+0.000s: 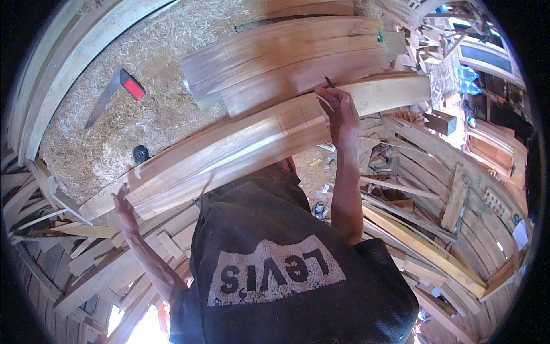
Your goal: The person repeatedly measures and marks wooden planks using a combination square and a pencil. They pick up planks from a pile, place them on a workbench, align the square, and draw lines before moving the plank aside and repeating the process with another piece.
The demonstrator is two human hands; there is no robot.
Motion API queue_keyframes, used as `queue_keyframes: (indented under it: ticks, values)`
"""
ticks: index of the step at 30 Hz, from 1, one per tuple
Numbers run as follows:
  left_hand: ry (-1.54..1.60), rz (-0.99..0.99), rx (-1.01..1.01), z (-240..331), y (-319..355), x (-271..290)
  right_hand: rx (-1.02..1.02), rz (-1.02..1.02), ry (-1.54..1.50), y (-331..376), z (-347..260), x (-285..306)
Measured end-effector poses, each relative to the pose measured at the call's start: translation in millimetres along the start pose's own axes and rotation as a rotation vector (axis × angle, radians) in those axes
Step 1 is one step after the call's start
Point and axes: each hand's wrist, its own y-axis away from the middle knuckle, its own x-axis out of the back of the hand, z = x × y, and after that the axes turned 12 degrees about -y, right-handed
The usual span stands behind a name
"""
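Long pale plank (240, 149) across table (86, 143), near edge; right hand (338, 112) with pencil (330, 82) on it; left hand (123, 209) at its left end; red-handled square (114, 92) in sawdust.

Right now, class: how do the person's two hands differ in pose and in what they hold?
The right hand grips a thin pencil-like tool over the long plank; the left hand holds nothing. The right hand is closed, fingers curled; the left hand is open at the plank's near edge. Both are bare and meet the same plank.

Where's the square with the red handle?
Head view, upper left: the square lies on the sawdust-covered bench, left of the stacked boards, far from both hands.
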Motion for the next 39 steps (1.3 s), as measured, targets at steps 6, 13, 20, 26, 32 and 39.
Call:
queue_keyframes:
  ticks: [6, 13, 20, 26, 32, 39]
  values:
    - [0.481, -0.304, -0.117, -28, 3, -39, -0.231, -0.062, -0.037, -20, 26, -11]
    - [0.439, -0.218, -0.133, -24, 8, -44, -0.186, -0.155, 0.144, -32, 31, 5]
    - [0.433, -0.407, -0.033, 14, 13, -40, -0.196, -0.348, 0.256, -30, 4, -39]
    - [0.438, -0.493, -0.158, 53, 9, -37, -0.311, -0.269, 0.112, -28, -11, -33]
    - [0.581, -0.453, -0.384, 154, -22, -41, 0.032, -0.183, 0.068, -70, -86, -88]
    - [0.529, -0.563, -0.206, 320, -83, -125, 0.038, -0.031, -0.021, -286, -128, -142]
